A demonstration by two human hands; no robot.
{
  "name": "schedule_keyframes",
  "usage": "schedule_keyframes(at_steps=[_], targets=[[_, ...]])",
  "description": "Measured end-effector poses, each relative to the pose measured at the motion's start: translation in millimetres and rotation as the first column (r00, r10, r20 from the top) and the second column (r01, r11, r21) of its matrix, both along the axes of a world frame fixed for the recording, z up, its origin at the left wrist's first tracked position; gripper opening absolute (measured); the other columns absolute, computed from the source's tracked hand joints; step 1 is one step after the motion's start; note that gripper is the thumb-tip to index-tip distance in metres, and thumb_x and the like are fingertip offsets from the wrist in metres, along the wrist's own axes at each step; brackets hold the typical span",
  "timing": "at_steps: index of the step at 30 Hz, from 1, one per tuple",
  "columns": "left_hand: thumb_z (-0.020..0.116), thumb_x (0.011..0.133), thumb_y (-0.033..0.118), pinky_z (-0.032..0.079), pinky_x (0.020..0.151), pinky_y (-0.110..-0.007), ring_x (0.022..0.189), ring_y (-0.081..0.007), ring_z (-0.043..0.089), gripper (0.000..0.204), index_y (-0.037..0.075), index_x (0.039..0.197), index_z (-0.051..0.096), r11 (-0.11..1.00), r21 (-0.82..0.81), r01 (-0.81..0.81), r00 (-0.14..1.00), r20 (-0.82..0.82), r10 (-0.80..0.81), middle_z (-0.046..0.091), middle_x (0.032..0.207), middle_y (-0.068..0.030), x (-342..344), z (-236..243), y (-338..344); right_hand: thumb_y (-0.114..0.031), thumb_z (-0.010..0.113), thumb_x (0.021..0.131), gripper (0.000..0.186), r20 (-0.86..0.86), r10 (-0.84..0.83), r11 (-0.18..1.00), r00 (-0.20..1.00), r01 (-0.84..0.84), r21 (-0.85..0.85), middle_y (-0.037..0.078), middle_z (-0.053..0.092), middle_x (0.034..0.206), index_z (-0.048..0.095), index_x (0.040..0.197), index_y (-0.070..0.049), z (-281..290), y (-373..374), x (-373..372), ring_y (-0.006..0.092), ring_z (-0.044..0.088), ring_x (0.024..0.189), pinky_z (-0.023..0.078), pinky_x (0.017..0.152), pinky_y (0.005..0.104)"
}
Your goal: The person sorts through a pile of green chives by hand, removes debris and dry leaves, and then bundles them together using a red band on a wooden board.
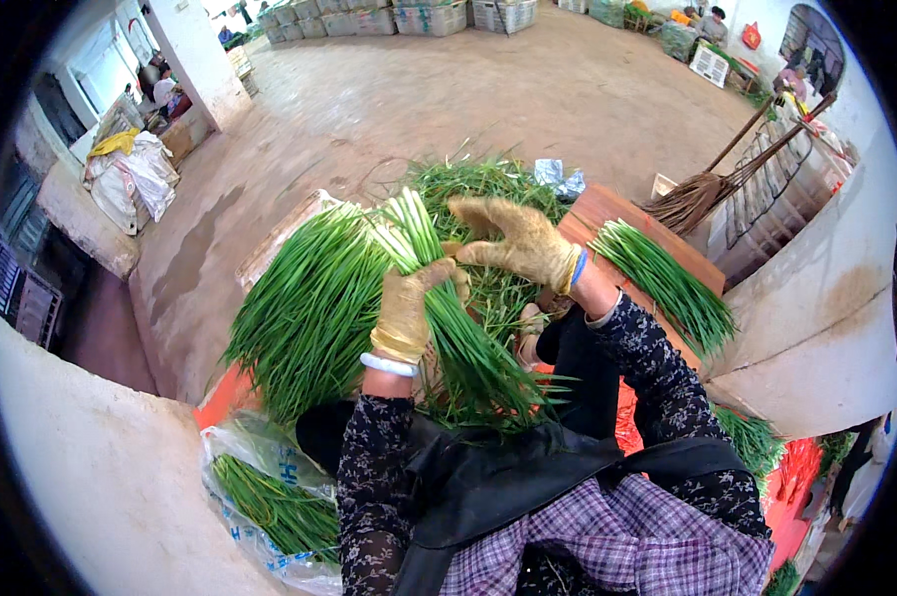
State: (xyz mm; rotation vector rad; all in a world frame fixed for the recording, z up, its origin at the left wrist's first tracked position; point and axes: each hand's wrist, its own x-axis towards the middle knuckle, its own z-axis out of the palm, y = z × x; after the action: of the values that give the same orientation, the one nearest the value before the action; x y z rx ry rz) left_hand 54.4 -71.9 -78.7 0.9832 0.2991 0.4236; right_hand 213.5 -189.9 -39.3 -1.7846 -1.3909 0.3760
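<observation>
My left hand (406,308), in a worn tan glove, grips a bunch of long green chives (448,318) around its middle, white root ends pointing up and away. My right hand (513,241), also gloved, hovers at the top of that bunch with fingers spread, touching the white ends. A larger heap of chives (309,298) lies to the left of the held bunch, and loose cuttings (478,179) lie beyond.
A tied bundle of chives (667,283) rests on a wooden board (607,214) at right. A plastic bag of chives (270,507) sits at lower left. Brooms (707,189) lean on a wall at right. Crates (429,18) stand far off across the concrete floor.
</observation>
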Motion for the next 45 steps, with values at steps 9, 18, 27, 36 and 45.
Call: schedule_keyframes(at_steps=[9, 18, 27, 36, 45], targets=[[0.066, 0.082, 0.01, 0.047, 0.056, -0.029, 0.058, -0.0185, 0.057, 0.028, -0.004, 0.106, 0.064, 0.981, 0.176, 0.078, 0.994, -0.092, -0.062, 0.061, 0.069, -0.0091, -8, -16, -26, -0.022, 0.067, 0.086, 0.015, 0.46, 0.032, 0.98, 0.887, -0.118, 0.161, 0.009, 0.068, 0.1, 0.071, 0.093, -0.009, -13, 54, 7, 0.0292, 0.065, 0.092, 0.054, 0.082, 0.0379], [0.068, 0.081, 0.005, 0.054, 0.065, -0.031, 0.069, -0.0196, 0.065, 0.034, -0.004, 0.113, 0.06, 0.985, 0.041, 0.17, 0.985, -0.049, -0.168, 0.069, 0.085, -0.0117, -14, -28, -16, -0.04, 0.056, 0.094, 0.047, 0.18, -0.168, 0.983, 0.969, 0.15, 0.107, 0.022, 0.064, 0.116, 0.059, 0.125, -0.005, 37, 25, 66, 0.0345, 0.059, 0.113, 0.047, 0.095, 0.0402], [0.066, 0.085, 0.012, 0.053, 0.07, -0.028, 0.074, -0.0161, 0.066, 0.019, 0.002, 0.102, 0.065, 0.985, 0.119, 0.122, 0.983, -0.149, -0.104, 0.068, 0.082, -0.0073, 5, 0, -12, -0.046, 0.063, 0.091, 0.062, -0.067, 0.008, 0.995, 0.998, -0.002, 0.096, 0.016, 0.057, 0.133, 0.051, 0.136, -0.006, -11, 25, 20, 0.0266, 0.058, 0.119, 0.045, 0.101, 0.0373], [0.064, 0.092, 0.027, 0.052, 0.088, -0.04, 0.095, -0.021, 0.062, 0.043, 0.001, 0.125, 0.056, 0.982, -0.02, -0.188, 0.898, 0.401, 0.18, 0.063, 0.105, -0.008, 58, 64, 19, -0.031, 0.077, 0.073, 0.083, -0.015, -0.188, 0.958, 0.982, 0.187, 0.219, 0.022, 0.058, 0.122, 0.037, 0.142, -0.009, 1, 11, -29, 0.0356, 0.059, 0.112, 0.05, 0.094, 0.0416], [0.061, 0.091, 0.043, 0.032, 0.112, -0.046, 0.13, -0.0317, 0.046, 0.07, -0.003, 0.139, 0.042, 0.993, 0.069, -0.092, 0.954, 0.291, 0.068, 0.05, 0.137, -0.022, 117, 58, -3, -0.016, 0.065, 0.08, 0.046, 0.525, -0.453, 0.86, 0.72, 0.508, 0.044, 0.014, 0.068, 0.105, 0.057, 0.125, -0.015, 20, -118, 138, 0.0325, 0.067, 0.095, 0.054, 0.081, 0.0432]])
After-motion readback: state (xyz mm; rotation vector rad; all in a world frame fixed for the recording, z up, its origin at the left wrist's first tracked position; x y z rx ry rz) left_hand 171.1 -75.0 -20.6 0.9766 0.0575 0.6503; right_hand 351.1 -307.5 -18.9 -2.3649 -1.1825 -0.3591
